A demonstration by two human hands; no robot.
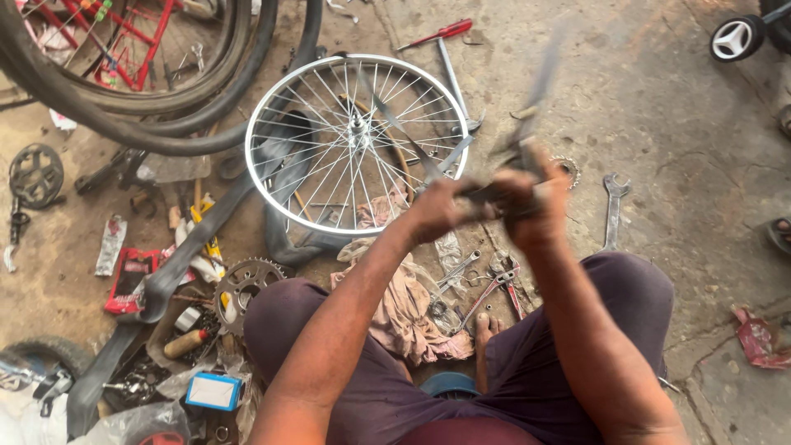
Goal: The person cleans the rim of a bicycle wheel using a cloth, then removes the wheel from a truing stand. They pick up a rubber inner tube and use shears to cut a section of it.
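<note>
Both hands, left hand (441, 210) and right hand (531, 206), clench a blurred metal tool (527, 124) above the spoked wheel (356, 144); fingers closed tight, a slip risks dropping it onto the spokes.

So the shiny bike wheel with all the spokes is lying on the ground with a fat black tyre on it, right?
Not quite. The head view shows the spoked wheel lying flat on the ground, but its silver rim is bare. The black tyres lie loose beside it.

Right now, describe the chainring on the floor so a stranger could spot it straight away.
Start at the big silver spoked wheel lying flat on the concrete. Look below its lower-left rim, beside the seated person's left knee: the chainring is a grey toothed disc with cut-out holes, unlike the smooth black tyre strip beside it.
</note>
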